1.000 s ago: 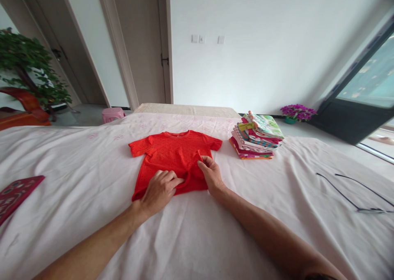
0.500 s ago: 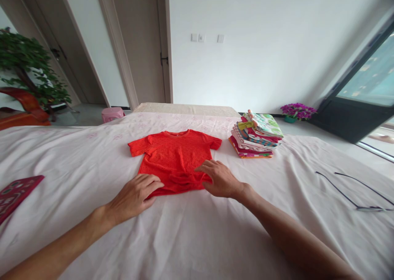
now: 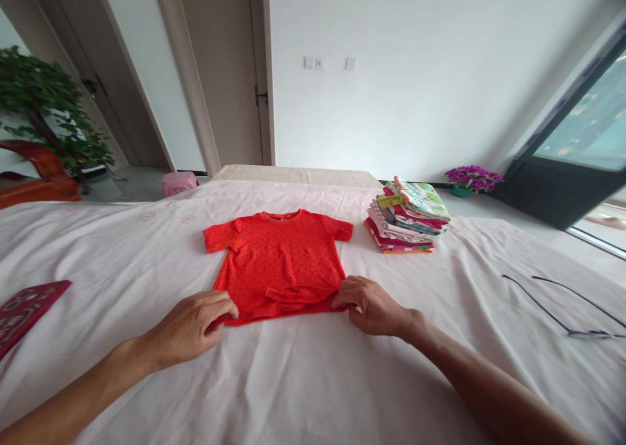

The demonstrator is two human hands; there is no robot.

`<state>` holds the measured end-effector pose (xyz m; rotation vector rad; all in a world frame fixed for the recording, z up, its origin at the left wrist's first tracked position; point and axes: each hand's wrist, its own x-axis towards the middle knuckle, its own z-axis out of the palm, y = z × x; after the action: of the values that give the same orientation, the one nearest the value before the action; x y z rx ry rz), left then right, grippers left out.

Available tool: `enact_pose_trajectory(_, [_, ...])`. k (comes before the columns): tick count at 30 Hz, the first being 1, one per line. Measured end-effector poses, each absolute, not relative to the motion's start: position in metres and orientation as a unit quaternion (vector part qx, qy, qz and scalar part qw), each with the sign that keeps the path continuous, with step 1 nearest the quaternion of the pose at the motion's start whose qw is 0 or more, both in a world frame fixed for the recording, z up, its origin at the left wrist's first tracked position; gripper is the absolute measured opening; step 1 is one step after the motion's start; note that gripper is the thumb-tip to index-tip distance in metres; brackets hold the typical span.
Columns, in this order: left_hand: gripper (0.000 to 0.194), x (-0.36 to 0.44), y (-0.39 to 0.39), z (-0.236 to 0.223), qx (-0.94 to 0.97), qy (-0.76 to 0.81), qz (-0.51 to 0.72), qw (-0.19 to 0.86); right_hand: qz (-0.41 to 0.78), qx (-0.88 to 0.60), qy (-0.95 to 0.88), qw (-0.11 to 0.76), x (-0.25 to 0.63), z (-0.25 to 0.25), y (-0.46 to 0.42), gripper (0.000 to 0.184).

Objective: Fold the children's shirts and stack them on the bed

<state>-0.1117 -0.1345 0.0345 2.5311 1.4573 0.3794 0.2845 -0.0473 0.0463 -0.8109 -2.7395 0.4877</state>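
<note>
A red short-sleeved T-shirt lies spread on the pale sheet, its neckline facing away from me. Near the hem its cloth bunches into a few wrinkles. My left hand pinches the shirt's lower left corner between thumb and fingers. At the lower right corner, my right hand grips the hem with curled fingers. The hem runs fairly straight between both hands.
Right of the shirt stands a stack of folded clothes. Eyeglasses lie farther right on the sheet. A dark pink object is at the left edge. Beyond are a pink stool and purple flowers.
Both hands have closed on the shirt's bottom corners. The hem has come toward me and spread wider, and the cloth looks smoother. The right hand has shifted right, the left slightly left.
</note>
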Motion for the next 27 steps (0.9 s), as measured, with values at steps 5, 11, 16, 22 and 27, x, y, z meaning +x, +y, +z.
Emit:
enact_pose_trajectory(5, [0.024,-0.086,-0.104,0.06,0.793,0.576,0.173,0.101,0.32,-0.358,-0.85,0.215,0.263,0.067,-0.02,0.032])
enact_pose_trajectory(11, [0.052,-0.053,-0.044,0.023,0.802,0.568,0.177,0.054,0.144,-0.306,-0.92,0.197,0.198,0.047,0.006,0.049])
enact_pose_trajectory(16, [0.063,-0.063,-0.041,-0.015,0.804,0.587,0.095,-0.009,0.091,-0.272,-0.957,0.044,0.201,0.01,-0.006,0.06])
enact_pose_trajectory(22, [0.052,-0.094,-0.046,-0.016,0.788,0.599,0.142,-0.004,0.131,-0.258,-0.956,0.041,0.222,0.032,0.0,0.051])
enact_pose_trajectory(27, [0.026,-0.111,-0.047,-0.006,0.752,0.624,0.206,-0.048,0.118,-0.376,-0.914,0.092,0.191,0.056,0.027,0.032])
